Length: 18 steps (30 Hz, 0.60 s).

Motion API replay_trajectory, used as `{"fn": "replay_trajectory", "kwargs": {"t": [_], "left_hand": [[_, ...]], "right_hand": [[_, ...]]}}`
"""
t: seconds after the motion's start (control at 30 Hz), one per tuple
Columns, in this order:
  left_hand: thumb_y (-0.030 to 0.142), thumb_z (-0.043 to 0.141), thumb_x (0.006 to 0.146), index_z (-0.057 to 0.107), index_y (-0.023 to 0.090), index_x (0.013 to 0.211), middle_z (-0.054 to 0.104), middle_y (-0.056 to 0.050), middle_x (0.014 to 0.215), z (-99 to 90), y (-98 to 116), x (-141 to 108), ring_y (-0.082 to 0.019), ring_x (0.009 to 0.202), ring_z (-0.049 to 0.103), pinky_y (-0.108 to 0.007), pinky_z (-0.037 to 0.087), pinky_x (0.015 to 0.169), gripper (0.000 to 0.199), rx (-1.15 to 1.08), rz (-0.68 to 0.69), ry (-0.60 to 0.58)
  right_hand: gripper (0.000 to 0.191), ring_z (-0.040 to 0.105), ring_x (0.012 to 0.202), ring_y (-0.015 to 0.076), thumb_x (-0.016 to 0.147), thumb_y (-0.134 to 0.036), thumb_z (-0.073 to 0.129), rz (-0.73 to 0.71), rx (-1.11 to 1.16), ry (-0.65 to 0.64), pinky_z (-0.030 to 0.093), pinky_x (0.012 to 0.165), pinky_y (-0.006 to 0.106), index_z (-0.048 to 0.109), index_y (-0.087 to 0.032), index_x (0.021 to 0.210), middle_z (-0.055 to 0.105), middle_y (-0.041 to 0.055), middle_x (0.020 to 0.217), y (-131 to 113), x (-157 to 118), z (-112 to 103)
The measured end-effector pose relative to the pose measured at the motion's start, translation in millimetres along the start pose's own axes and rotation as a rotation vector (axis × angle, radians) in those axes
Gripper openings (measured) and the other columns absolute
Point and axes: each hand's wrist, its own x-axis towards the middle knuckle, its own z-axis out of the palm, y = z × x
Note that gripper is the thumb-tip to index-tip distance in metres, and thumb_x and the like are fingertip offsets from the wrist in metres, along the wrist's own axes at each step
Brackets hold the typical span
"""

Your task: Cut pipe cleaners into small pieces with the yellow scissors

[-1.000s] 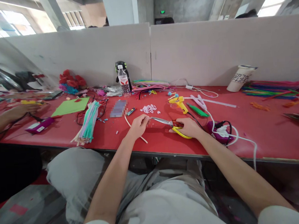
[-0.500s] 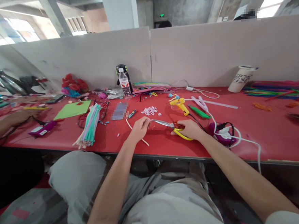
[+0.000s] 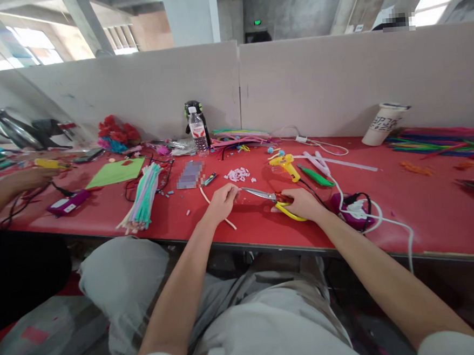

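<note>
Dark lettering on the white cup (image 3: 383, 125) and the red-marked label on the bottle (image 3: 198, 130) are too blurred to read. Over the red desk (image 3: 265, 232), the scissors (image 3: 259, 194) point left and slightly away, long axis nearly crosswise, handles clamped in the right hand (image 3: 303, 204). The left hand (image 3: 223, 200) pinches its fingertips together beside the blade tips.

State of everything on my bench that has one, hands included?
Left hand: fingers pinched together near the blade tips; contents unclear.
Right hand: closed on scissors.
Scissors: held over the table; blade opening too small to judge.
Clear bottle: upright, capped.
Yellow glue gun: lying down; power unclear.
Small white pieces: loosely heaped.
Green sheet: lying flat.
</note>
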Motion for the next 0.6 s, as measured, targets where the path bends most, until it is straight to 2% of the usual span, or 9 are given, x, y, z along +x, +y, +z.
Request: {"fn": "replay_trajectory", "kwargs": {"t": [0.6], "left_hand": [[0.044, 0.04, 0.098, 0.054, 0.017, 0.08, 0.059, -0.002, 0.075, 1.0, -0.3, 0.3, -0.014, 0.068, 0.056, -0.027, 0.044, 0.067, 0.035, -0.022, 0.001, -0.012]], "right_hand": [[0.053, 0.045, 0.056, 0.0131, 0.067, -0.074, 0.064, 0.009, -0.022, -0.019, 0.025, 0.053, 0.027, 0.053, -0.022, 0.064, 0.057, -0.0009, 0.06, 5.2, 2.7, 2.5]]}}
